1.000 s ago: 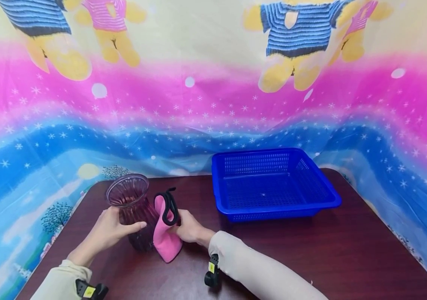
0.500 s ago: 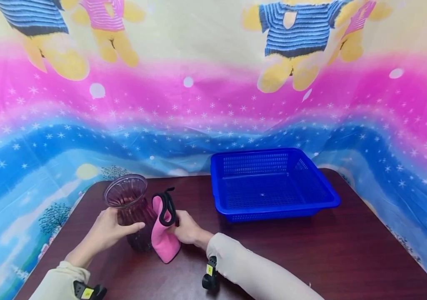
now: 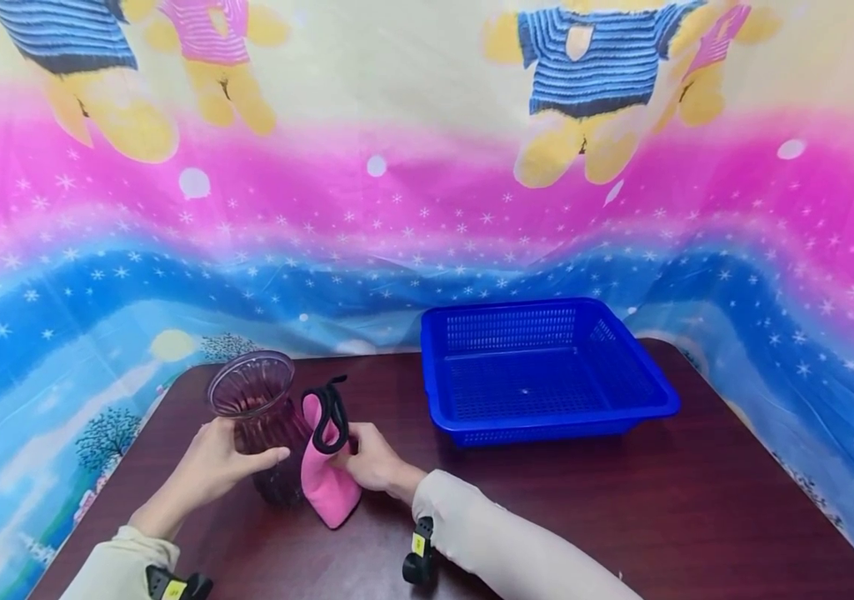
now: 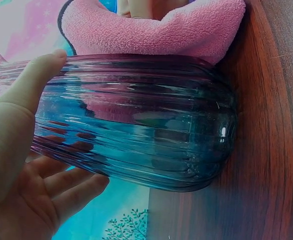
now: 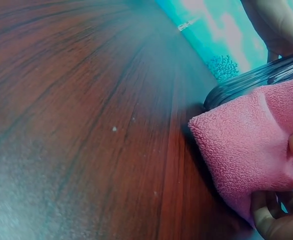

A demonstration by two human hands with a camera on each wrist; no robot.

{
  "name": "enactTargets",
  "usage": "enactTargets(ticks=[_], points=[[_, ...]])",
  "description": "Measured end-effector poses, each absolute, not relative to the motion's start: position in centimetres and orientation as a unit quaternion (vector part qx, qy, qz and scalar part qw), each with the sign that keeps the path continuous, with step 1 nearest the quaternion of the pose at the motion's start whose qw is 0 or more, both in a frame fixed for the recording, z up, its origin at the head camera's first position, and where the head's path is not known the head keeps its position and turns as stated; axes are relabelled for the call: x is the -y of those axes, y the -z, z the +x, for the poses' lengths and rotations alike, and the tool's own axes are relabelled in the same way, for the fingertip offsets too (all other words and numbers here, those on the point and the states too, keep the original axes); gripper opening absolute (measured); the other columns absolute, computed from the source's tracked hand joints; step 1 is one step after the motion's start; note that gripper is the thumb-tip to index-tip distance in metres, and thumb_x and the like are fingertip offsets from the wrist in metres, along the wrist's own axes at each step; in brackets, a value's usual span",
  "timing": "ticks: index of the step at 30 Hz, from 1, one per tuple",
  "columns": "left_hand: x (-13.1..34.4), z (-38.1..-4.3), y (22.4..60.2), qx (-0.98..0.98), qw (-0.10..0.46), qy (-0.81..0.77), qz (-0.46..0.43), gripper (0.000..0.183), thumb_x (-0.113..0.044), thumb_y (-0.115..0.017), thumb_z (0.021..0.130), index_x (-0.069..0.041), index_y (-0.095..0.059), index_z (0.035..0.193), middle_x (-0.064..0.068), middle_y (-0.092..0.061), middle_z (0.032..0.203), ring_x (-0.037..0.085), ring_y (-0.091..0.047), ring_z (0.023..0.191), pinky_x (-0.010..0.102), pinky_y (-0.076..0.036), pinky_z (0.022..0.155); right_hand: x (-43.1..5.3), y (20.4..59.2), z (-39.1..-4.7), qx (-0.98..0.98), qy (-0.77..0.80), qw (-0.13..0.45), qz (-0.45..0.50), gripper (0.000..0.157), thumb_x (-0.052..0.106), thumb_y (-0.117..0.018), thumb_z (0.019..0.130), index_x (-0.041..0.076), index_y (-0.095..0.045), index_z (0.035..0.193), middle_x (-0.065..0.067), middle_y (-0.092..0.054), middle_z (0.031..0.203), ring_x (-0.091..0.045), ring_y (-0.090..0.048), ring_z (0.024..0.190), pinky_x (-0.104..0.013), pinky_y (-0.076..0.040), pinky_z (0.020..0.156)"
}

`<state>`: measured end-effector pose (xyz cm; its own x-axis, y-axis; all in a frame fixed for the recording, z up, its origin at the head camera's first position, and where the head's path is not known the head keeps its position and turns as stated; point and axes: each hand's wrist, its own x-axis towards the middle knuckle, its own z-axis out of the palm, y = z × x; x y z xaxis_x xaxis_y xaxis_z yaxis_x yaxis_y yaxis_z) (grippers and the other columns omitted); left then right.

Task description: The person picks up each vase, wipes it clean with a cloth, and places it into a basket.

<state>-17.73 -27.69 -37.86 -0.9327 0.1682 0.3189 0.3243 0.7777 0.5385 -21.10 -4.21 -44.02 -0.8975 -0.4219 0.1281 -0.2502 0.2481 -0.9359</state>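
Note:
A purple ribbed glass vase (image 3: 265, 425) with a flared rim is tilted a little to the left on the table. My left hand (image 3: 209, 462) grips its side, thumb across the front and fingers round the back, as the left wrist view shows (image 4: 31, 135). Against the vase's right side lies a folded pink cloth (image 3: 329, 487) with black edging, its fluffy pile plain in the right wrist view. My right hand (image 3: 376, 458) pinches this cloth between thumb and fingers from the right. Part of the right hand's fingers is hidden behind the cloth.
A blue plastic basket (image 3: 546, 425) with slotted walls stands at the back right of the dark wooden table (image 3: 621, 517). Behind the table hangs a printed backdrop cloth (image 3: 397, 208) with bears and snowflakes.
The view has shifted very slightly. Both hands, the vase and the cloth keep nearly the same places and the same hold.

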Motion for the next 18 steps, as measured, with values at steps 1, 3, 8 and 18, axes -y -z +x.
enactTargets(ticks=[1, 3, 8, 18], points=[[27.7, -17.7, 37.8, 0.934, 0.127, 0.306, -0.131, 0.065, -0.038, -0.088, 0.076, -0.006, -0.062, 0.126, 0.020, -0.075, 0.112, 0.039, -0.072, 0.103, 0.053, -0.055, 0.083, 4.2, 44.1, -21.1, -0.785, 0.576, 0.073, -0.214, 0.017, 0.001, -0.070, 0.085, 0.003, -0.072, 0.102, -0.004, -0.069, 0.094, -0.005, -0.054, 0.085, -0.018, -0.047, 0.076], [27.6, -17.7, 37.8, 0.935, 0.126, 0.305, -0.131, 0.065, -0.038, -0.088, 0.076, -0.005, -0.062, 0.125, 0.020, -0.075, 0.111, 0.039, -0.072, 0.102, 0.052, -0.055, 0.082, 4.2, 44.1, -21.1, -0.783, 0.580, 0.071, -0.214, 0.016, 0.002, -0.070, 0.085, 0.003, -0.072, 0.101, -0.004, -0.069, 0.092, -0.006, -0.054, 0.083, -0.018, -0.048, 0.073], [27.6, -17.6, 37.7, 0.936, 0.121, 0.304, -0.126, 0.064, -0.039, -0.087, 0.076, -0.006, -0.063, 0.125, 0.020, -0.075, 0.111, 0.038, -0.072, 0.102, 0.051, -0.055, 0.082, 4.3, 44.0, -21.1, -0.776, 0.589, 0.069, -0.214, 0.016, 0.004, -0.071, 0.087, 0.003, -0.073, 0.103, -0.004, -0.067, 0.089, -0.009, -0.055, 0.082, -0.017, -0.047, 0.069], [27.6, -17.5, 37.7, 0.934, 0.129, 0.306, -0.131, 0.069, -0.038, -0.088, 0.075, -0.005, -0.059, 0.129, 0.022, -0.073, 0.115, 0.041, -0.070, 0.106, 0.055, -0.055, 0.086, 4.6, 43.1, -20.8, -0.762, 0.608, 0.065, -0.214, 0.019, 0.011, -0.073, 0.091, 0.004, -0.074, 0.108, -0.009, -0.071, 0.091, -0.009, -0.059, 0.079, -0.016, -0.049, 0.066]])
